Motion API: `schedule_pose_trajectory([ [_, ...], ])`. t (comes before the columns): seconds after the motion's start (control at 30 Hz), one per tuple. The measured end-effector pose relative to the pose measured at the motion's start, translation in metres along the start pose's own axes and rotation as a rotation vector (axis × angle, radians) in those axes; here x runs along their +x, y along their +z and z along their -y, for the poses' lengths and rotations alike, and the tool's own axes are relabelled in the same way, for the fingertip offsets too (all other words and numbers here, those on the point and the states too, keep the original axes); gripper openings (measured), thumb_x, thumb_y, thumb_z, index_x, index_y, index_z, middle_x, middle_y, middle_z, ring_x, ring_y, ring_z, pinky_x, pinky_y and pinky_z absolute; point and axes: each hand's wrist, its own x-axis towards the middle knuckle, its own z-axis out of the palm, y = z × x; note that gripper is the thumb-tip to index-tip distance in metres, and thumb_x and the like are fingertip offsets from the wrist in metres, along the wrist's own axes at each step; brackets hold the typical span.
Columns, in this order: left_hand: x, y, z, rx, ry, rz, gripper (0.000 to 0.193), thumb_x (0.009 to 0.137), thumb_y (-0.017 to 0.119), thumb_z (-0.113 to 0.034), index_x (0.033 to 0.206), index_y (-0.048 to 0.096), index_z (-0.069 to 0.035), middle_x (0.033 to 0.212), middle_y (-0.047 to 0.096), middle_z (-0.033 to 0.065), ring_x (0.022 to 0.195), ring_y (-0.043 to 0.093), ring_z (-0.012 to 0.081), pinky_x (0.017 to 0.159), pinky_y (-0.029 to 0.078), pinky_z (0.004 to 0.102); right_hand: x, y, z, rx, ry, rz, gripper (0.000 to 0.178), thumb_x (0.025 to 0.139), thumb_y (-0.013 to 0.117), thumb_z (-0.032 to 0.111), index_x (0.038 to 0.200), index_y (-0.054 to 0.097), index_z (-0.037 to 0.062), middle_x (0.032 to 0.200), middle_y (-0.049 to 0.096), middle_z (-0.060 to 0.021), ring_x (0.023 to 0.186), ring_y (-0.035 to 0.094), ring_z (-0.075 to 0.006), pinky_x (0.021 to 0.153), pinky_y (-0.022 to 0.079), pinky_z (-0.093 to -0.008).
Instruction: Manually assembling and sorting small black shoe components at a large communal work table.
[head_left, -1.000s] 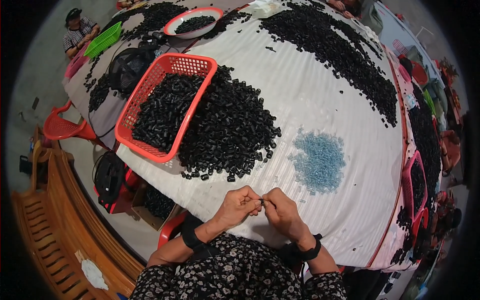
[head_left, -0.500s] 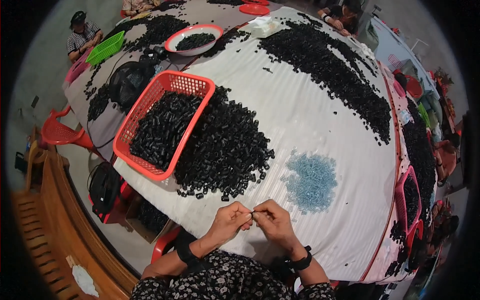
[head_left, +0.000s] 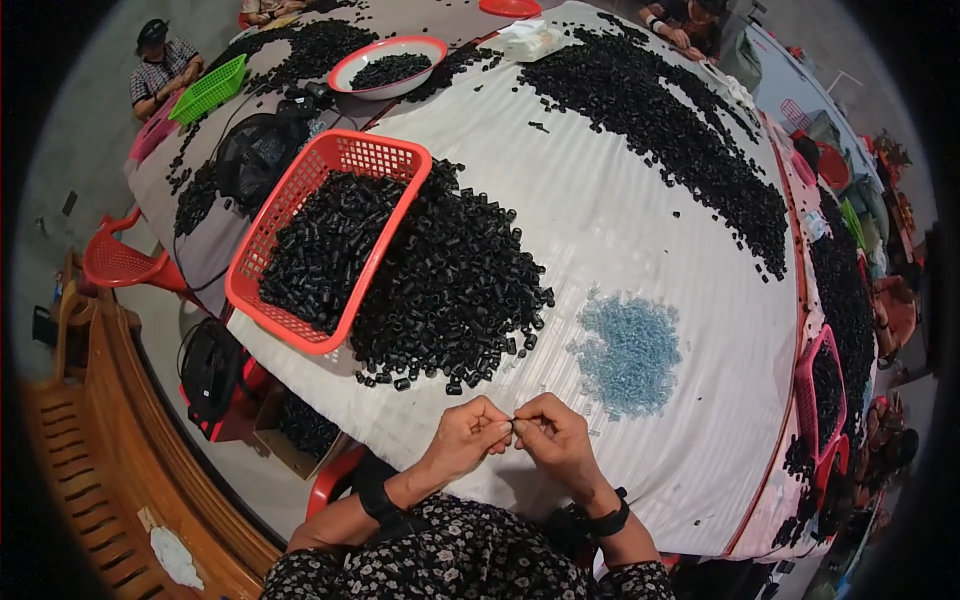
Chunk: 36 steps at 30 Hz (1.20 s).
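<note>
My left hand (head_left: 468,432) and my right hand (head_left: 552,435) meet just above the near edge of the table. Between their pinched fingertips is a small black plastic piece (head_left: 514,424), mostly covered by the fingers. Beyond my left hand spreads a heap of short black plastic tubes (head_left: 450,285). A red plastic basket (head_left: 392,238), full of similar black pieces, stands against the left side of that heap. Past my right hand lies a pile of small clear bluish pieces (head_left: 628,355), a few of them scattered toward my fingers.
A long spread of black pieces (head_left: 660,130) covers the far right. A red-rimmed white basin (head_left: 432,75), a black fan-like object (head_left: 255,160) and a green basket (head_left: 212,92) stand far left. Other people sit around the table. A wooden bench (head_left: 150,440) is at my left.
The view has shifted slightly. My two hands stay together at the fingertips, with the small black piece still between them.
</note>
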Motion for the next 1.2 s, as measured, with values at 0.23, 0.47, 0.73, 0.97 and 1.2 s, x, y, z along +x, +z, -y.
schedule_pose_trajectory([
  [0.23, 0.0, 0.002, -0.001, 0.008, -0.027, -0.027, 0.007, 0.093, 0.054, -0.005, 0.092, 0.054, 0.002, 0.077, 0.061, 0.0075, 0.065, 0.054, 0.0092, 0.061, 0.046, 0.0221, -0.002, 0.004, 0.01, -0.406, -0.319, -0.018, 0.009, 0.084, 0.054, -0.003, 0.092, 0.056, -0.002, 0.084, 0.055, -0.0141, 0.077, 0.058, -0.0256, 0.065, 0.048, -0.0309],
  [0.47, 0.003, 0.005, -0.003, 0.027, -0.028, -0.034, 0.007, 0.093, 0.052, -0.004, 0.091, 0.053, 0.003, 0.077, 0.06, 0.0071, 0.065, 0.053, 0.0092, 0.061, 0.046, 0.0226, -0.002, 0.006, 0.011, -0.572, -0.437, 0.012, 0.014, 0.083, 0.052, -0.006, 0.097, 0.053, -0.0037, 0.087, 0.054, -0.0165, 0.079, 0.055, -0.0302, 0.064, 0.048, -0.0341],
  [0.73, 0.003, 0.006, 0.001, -0.081, -0.062, -0.04, 0.005, 0.093, 0.05, -0.002, 0.093, 0.053, 0.003, 0.077, 0.059, 0.0067, 0.066, 0.055, 0.0103, 0.063, 0.048, 0.0239, -0.01, 0.019, 0.009, -0.421, -0.41, -0.176, 0.023, 0.08, 0.055, -0.008, 0.102, 0.053, -0.0068, 0.092, 0.054, -0.0151, 0.07, 0.059, -0.0202, 0.061, 0.051, -0.0297],
  [0.97, 0.0, 0.008, 0.0, -0.107, -0.05, -0.059, 0.007, 0.093, 0.052, -0.002, 0.096, 0.054, 0.003, 0.08, 0.062, 0.0085, 0.068, 0.057, 0.0111, 0.063, 0.049, 0.0249, -0.012, 0.02, 0.009, -0.391, -0.397, -0.199, 0.02, 0.082, 0.05, -0.011, 0.102, 0.053, -0.0076, 0.091, 0.054, -0.0162, 0.074, 0.06, -0.022, 0.062, 0.052, -0.0306],
  [1.2, 0.001, 0.009, -0.002, -0.101, -0.051, -0.036, 0.008, 0.091, 0.055, -0.002, 0.093, 0.057, 0.005, 0.079, 0.063, 0.0092, 0.067, 0.058, 0.0115, 0.062, 0.049, 0.025, -0.012, 0.019, 0.007, -0.489, -0.525, -0.198, 0.018, 0.082, 0.051, -0.01, 0.099, 0.055, -0.0074, 0.09, 0.055, -0.0178, 0.075, 0.059, -0.0277, 0.063, 0.052, -0.0341],
])
